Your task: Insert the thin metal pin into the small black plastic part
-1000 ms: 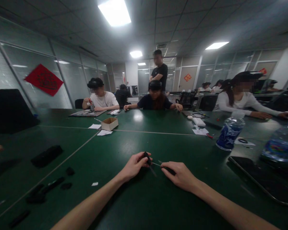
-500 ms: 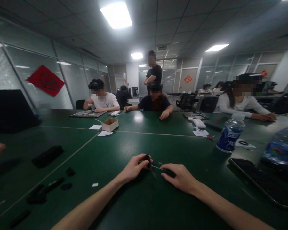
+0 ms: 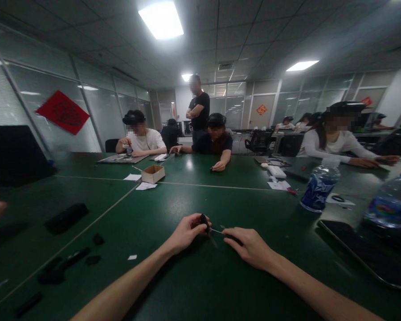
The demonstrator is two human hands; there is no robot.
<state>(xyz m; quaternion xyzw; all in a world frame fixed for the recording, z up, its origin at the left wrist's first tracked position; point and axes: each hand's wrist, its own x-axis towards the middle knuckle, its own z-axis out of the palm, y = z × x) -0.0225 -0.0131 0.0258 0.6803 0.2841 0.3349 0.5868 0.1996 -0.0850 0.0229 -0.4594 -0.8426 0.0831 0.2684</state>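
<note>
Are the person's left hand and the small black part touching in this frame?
Touching. The head view shows the left hand holding the small black part between thumb and fingers.

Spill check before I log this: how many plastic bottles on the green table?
2. One bottle stands beyond the right hand, to its right; the second bottle is at the picture's right edge. Others could be hidden behind things.
</note>
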